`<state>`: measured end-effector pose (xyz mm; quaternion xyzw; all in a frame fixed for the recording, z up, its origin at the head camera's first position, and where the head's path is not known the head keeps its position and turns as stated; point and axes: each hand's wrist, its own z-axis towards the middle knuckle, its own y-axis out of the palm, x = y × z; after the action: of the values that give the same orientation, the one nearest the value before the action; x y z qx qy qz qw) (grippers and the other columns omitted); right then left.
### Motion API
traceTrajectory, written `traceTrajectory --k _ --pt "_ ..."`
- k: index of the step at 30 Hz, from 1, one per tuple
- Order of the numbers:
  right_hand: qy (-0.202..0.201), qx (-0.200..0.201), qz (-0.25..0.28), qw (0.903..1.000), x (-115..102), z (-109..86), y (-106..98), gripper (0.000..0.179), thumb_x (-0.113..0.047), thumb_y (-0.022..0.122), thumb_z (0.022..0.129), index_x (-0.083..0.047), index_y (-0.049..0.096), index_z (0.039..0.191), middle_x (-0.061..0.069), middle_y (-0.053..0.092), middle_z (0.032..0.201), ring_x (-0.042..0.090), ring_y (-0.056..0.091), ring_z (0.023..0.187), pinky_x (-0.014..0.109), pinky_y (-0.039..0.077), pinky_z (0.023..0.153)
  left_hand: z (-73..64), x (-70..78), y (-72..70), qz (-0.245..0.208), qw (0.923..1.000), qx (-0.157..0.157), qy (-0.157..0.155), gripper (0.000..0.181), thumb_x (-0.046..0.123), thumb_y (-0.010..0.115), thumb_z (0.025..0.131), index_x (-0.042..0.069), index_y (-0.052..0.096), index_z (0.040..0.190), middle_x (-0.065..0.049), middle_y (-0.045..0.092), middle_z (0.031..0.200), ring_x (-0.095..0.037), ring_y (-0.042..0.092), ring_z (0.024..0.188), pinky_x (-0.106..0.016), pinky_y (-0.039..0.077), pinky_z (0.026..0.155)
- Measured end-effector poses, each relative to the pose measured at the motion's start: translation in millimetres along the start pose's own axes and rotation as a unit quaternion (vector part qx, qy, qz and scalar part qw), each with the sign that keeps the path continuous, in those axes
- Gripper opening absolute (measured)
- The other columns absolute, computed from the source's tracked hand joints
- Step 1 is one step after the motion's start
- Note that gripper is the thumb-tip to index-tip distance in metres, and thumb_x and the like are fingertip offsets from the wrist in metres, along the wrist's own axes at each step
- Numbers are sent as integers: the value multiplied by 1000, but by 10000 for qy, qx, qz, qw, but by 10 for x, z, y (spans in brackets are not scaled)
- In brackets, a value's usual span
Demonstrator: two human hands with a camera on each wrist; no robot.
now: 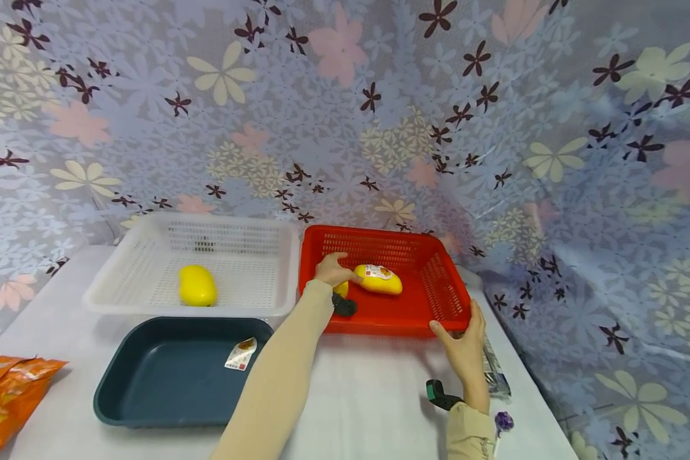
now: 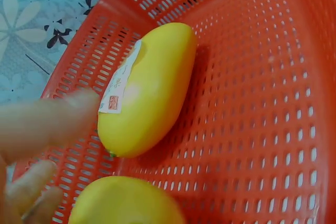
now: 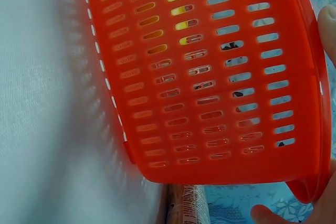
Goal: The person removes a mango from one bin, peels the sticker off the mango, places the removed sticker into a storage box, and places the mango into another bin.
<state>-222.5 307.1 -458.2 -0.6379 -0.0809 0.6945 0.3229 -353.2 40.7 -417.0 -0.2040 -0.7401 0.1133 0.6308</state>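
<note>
In the red basket lie two yellow mangoes. The labelled mango is near the back wall; the other mango is mostly hidden behind my left hand in the head view. My left hand reaches over the basket's left part with its fingers loosely spread. Its extended finger ends right at the white label, and nothing is gripped. At the front right corner my right hand holds the basket rim, the thumb at the front and the fingers along the right side.
A white basket with a yellow mango stands to the left. Before it is a dark teal tray with a loose label. An orange snack bag, a silvery packet and a purple lollipop lie around.
</note>
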Motion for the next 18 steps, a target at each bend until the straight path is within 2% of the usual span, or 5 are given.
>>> traceTrajectory --k 5,11,14,15,18 --pt "-11 -43 153 9999 -20 7 -3 105 -29 73 86 -11 -2 156 15 0 162 40 20 144 56 34 110 -26 -26 -28 404 9991 -86 -4 77 14 80 73 9 48 142 -15 50 143 -40 38 134 -50 31 113" --pt "-36 20 262 9996 -14 28 -3 103 -26 74 85 -10 1 156 15 1 162 38 23 143 53 36 110 168 -137 34 1076 9937 -316 -66 71 9 81 68 9 56 135 -13 44 146 -32 42 131 -47 34 110" --pt "-13 22 268 9996 -8 17 7 103 -26 74 85 -10 1 156 15 2 162 38 23 143 54 36 109 246 -181 58 1168 9920 -466 -129 70 6 80 67 7 56 133 -15 39 149 -33 37 135 -50 33 112" --pt "-10 19 270 9996 -6 11 9 103 -26 74 85 -10 1 156 15 2 162 39 23 143 54 36 109 321 -259 87 1232 9913 -453 -10 70 9 81 65 9 57 131 -15 39 148 -33 37 135 -51 35 110" --pt "7 5 293 9996 4 -4 9 103 -27 73 86 -10 1 156 16 1 161 40 23 143 55 35 110 325 -254 98 1293 9902 -521 13 70 10 81 65 9 57 130 -17 38 147 -35 39 133 -54 36 109"
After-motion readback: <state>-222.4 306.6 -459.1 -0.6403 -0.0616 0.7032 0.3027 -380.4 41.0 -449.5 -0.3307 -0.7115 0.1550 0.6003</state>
